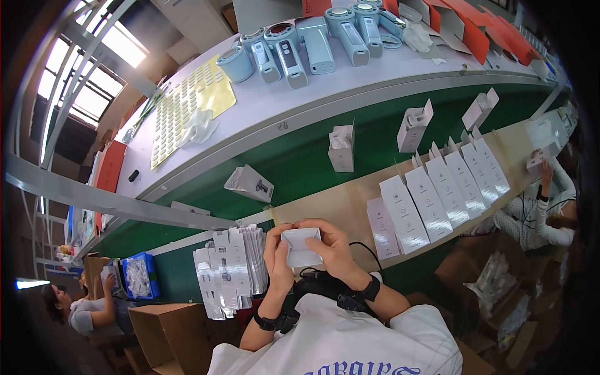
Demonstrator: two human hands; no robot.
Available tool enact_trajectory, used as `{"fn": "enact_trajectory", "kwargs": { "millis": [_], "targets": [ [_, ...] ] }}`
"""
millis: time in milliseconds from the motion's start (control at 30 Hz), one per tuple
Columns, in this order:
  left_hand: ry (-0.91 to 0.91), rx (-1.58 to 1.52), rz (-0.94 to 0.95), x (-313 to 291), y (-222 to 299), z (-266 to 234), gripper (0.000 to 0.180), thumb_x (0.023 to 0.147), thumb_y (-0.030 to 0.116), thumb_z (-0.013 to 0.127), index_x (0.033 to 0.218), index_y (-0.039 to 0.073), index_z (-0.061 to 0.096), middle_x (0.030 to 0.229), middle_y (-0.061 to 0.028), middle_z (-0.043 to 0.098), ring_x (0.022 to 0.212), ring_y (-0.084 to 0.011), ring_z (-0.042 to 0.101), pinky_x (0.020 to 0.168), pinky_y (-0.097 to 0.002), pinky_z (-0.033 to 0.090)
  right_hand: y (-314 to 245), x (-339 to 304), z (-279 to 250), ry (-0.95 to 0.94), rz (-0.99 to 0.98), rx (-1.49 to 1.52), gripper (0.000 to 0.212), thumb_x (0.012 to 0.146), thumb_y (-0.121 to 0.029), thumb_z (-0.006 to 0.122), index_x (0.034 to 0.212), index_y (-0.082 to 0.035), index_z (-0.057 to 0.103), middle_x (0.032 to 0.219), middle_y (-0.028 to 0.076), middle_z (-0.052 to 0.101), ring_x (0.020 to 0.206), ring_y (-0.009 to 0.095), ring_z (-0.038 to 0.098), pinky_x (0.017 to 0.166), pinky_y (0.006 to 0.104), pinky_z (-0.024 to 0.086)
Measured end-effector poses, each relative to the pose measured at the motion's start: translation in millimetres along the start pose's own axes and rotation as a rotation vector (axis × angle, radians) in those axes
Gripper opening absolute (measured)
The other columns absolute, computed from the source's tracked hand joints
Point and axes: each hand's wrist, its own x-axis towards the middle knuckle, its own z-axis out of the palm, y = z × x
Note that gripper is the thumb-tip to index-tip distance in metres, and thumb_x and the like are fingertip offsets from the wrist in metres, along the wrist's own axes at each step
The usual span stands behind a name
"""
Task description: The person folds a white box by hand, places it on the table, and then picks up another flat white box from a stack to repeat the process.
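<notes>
Between my two hands, close to my body, is a small white cardboard box (302, 256), its end turned up toward me. My left hand (279, 257) grips its left side, thumb along the wall. My right hand (332, 250) closes round the right side, with the thumb pressing near the end opening. Both wrists wear black straps. To the left lies a stack of flat, unfolded white cartons (230, 270) with printed pictures. Right of my hands stands a row of upright white boxes (407, 215), several with their top flaps raised.
Open white boxes (341, 156) stand along the green surface (300, 134). Above it, a shelf (262, 112) carries light-blue handheld devices (287, 59) and a yellow sticker sheet (215, 94). Cardboard cartons (169, 334) and a blue bin (150, 265) are at left. Co-workers sit at both sides.
</notes>
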Motion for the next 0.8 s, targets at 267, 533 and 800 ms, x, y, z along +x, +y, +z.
{"fn": "enact_trajectory", "kwargs": {
  "millis": [267,533,800],
  "targets": [
    [-0.319,0.31,0.156,4,20,3,0.078,0.069,-0.004,0.065,0.138,-0.002,0.03,0.126,-0.0187,0.043,0.117,-0.0264,0.044,0.096,-0.0362,0.038,-2,0,-9,-0.013,-0.057,-0.238,0.039,0.095,-0.013,0.039,0.13,0.002,0.046,0.136,0.015,0.042,0.127,0.022,0.041,0.106,0.0341,0.031],
    [-0.412,0.718,0.266,3,29,-11,0.101,0.051,0.016,0.09,0.133,-0.001,0.034,0.114,-0.0197,0.046,0.105,-0.0331,0.049,0.088,-0.0402,0.043,-13,3,-11,-0.23,-0.127,-0.32,0.051,0.1,-0.027,0.033,0.143,0.001,0.027,0.149,0.014,0.024,0.138,0.023,0.023,0.111,0.034,0.019],
    [-0.354,0.78,0.434,-6,32,-8,0.1,0.044,0.032,0.094,0.123,0.002,0.042,0.112,-0.0186,0.047,0.098,-0.0347,0.051,0.084,-0.0423,0.045,-14,2,-12,-0.23,0.054,-0.191,0.056,0.102,-0.036,0.028,0.145,0.001,0.024,0.148,0.014,0.026,0.136,0.023,0.026,0.11,0.0335,0.021]
  ]
}}
